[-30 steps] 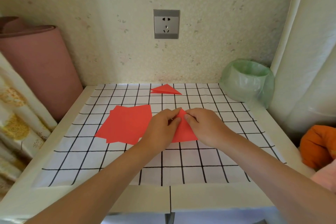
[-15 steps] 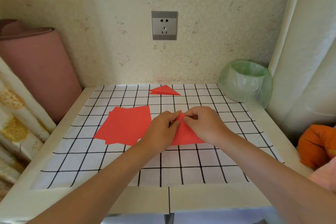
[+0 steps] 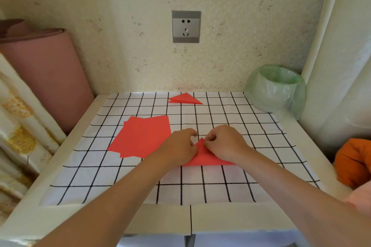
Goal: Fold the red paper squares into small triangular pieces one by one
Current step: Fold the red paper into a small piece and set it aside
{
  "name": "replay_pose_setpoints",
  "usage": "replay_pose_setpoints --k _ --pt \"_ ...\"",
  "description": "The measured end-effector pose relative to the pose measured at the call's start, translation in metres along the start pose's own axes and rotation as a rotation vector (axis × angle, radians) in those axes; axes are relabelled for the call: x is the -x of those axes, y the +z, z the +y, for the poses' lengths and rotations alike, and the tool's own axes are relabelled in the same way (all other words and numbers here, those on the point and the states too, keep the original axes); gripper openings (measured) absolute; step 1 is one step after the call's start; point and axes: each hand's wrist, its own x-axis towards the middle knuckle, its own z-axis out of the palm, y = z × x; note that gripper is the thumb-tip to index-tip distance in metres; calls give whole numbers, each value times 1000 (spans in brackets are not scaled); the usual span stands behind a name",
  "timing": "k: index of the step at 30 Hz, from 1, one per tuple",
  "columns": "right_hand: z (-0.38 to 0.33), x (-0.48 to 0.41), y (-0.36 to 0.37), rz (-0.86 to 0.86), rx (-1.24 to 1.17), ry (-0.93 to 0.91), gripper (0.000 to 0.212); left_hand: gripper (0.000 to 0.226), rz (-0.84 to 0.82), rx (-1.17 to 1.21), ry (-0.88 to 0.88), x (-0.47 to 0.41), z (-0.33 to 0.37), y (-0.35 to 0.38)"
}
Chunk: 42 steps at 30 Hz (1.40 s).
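A red paper folded into a triangle (image 3: 202, 156) lies flat on the grid mat (image 3: 180, 186) at mid table. My left hand (image 3: 178, 148) presses its left side with curled fingers. My right hand (image 3: 224, 144) pinches the triangle's top corner and covers its right side. A stack of unfolded red squares (image 3: 142, 136) lies just left of my hands. One finished red triangle (image 3: 184, 99) sits at the mat's far edge.
A small bin lined with a green bag (image 3: 277, 90) stands at the back right. A pink roll (image 3: 40, 70) leans at the left. An orange cloth (image 3: 353, 160) lies off the right edge. The wall with a socket (image 3: 186, 26) rises behind.
The paper has flattened into a wider triangle on the mat. Both hands have stayed at its top corner, the right one shifting slightly right over it.
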Motion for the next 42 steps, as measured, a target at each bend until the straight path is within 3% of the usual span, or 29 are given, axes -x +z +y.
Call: replay_pose_setpoints --k 6,11,15,22,36,42 --pt "-1 0 5 48 177 -68 15 36 57 -141 33 -2 5 5" --pt "1 -1 10 175 256 -144 22 19 69 -110 104 -4 4 5" --pt "3 3 4 180 405 -234 17 21 56 -115 142 -3 4 3" --pt "11 14 0 71 462 -368 28 16 82 -164 256 4 2 6" --pt "11 21 7 130 438 -341 28 34 116 -228 433 48 -1 32" --pt "14 23 12 163 470 -363 27 34 108 -228 431 64 -2 40"
